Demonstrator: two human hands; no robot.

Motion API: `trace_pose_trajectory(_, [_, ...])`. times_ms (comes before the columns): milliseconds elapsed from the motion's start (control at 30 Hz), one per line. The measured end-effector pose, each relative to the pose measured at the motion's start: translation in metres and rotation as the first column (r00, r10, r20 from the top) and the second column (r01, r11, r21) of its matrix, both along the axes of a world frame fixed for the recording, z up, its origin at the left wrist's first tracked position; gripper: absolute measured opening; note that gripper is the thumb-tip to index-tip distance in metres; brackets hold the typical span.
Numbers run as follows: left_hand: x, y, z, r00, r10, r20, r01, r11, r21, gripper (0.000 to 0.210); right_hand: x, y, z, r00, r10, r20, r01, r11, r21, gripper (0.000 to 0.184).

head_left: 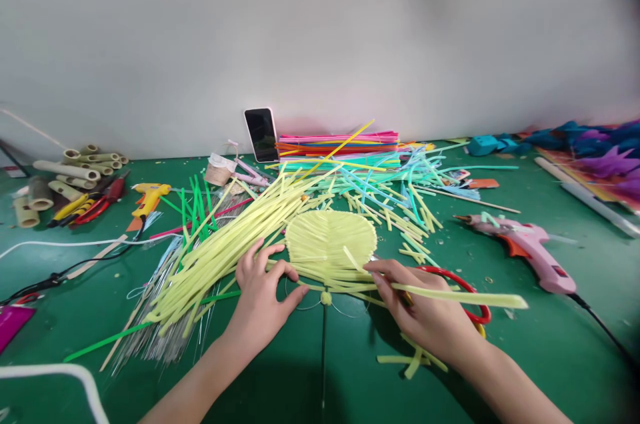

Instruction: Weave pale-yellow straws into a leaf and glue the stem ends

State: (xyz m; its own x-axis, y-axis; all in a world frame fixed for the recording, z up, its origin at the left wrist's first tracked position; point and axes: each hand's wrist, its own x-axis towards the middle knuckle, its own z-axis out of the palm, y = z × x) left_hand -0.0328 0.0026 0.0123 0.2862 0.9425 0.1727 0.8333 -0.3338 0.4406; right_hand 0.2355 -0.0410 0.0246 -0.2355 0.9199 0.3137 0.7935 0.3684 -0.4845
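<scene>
Resting on the counter (270,391) just beyond the left hand (265,301), fingers loosely parted, and the right hand (430,311), fingers clasping scissors (487,312), is a yellow leaf shape (325,237) (light, crushable, I'd guess; pinch its rim).

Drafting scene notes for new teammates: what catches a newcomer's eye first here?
The pale-yellow leaf shape, mid-table between the left hand and the right hand, with a thick sheaf of pale-yellow strips to its left. Behind it, a dark-screened phone stands beside a bright multicoloured stack near the wall. At right lies a pink glue gun.
</scene>
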Motion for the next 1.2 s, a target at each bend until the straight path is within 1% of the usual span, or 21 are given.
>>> trace_pose_trajectory(300, [0.0051, -0.0008, 0.0036, 0.998, 0.062, -0.019, -0.062, 0.997, -0.039, 0.014, 0.0001, 0.0005, -0.0014, 1.0, -0.001, 0.005, 0.001, 1.0, 0.009, 0.019])
trace_pose_trajectory(533, [0.0074, -0.0025, 0.0036, 0.995, 0.078, -0.061, -0.081, 0.995, -0.055, 0.013, -0.0001, 0.0006, -0.0006, 1.0, -0.001, 0.001, 0.001, 1.0, 0.008, 0.018])
trace_pose_trajectory(667, [0.007, -0.0023, 0.0034, 0.994, 0.077, -0.073, -0.083, 0.993, -0.081, 0.014, -0.0001, 0.0009, -0.0004, 1.0, 0.0, 0.004, 0.0, 1.0, 0.004, 0.019])
trace_pose_trajectory(900, [0.0069, -0.0009, 0.0039, 0.995, 0.079, -0.068, -0.084, 0.993, -0.077, 0.016, -0.0004, 0.0004, 0.0001, 1.0, -0.002, 0.01, 0.002, 1.0, 0.028, 0.018])
trace_pose_trajectory(1067, [0.0077, -0.0032, 0.0033, 0.996, 0.067, -0.06, -0.07, 0.996, -0.048, 0.016, -0.0005, 0.0002, 0.0003, 1.0, -0.005, 0.01, 0.004, 0.999, 0.033, 0.018])
trace_pose_trajectory(1200, [0.0049, -0.004, 0.0024, 0.998, 0.042, -0.042, -0.044, 0.999, -0.028, 0.013, -0.0012, 0.0001, 0.0009, 1.0, -0.003, 0.012, 0.003, 0.999, 0.045, 0.018])
